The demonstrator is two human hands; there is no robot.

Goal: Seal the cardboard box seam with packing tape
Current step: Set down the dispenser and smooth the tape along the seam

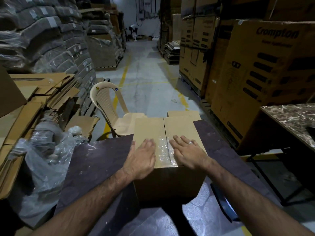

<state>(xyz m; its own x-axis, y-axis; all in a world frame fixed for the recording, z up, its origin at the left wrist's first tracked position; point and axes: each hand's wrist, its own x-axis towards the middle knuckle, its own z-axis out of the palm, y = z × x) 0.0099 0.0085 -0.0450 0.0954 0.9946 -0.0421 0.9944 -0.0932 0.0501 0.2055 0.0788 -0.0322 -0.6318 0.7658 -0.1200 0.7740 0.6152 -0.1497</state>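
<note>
At lower centre, left hand (142,158) and right hand (188,153) press flat, fingers spread, either side of tape (162,147) along box (170,181) seam (164,126)

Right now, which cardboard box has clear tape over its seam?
The small plain box under the left hand and right hand, on the dark board; the printed Crompton boxes at right show none.

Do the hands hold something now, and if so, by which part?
Nothing is gripped. The left hand and the right hand lie flat on top of the box, one on each side of the taped seam.
</note>
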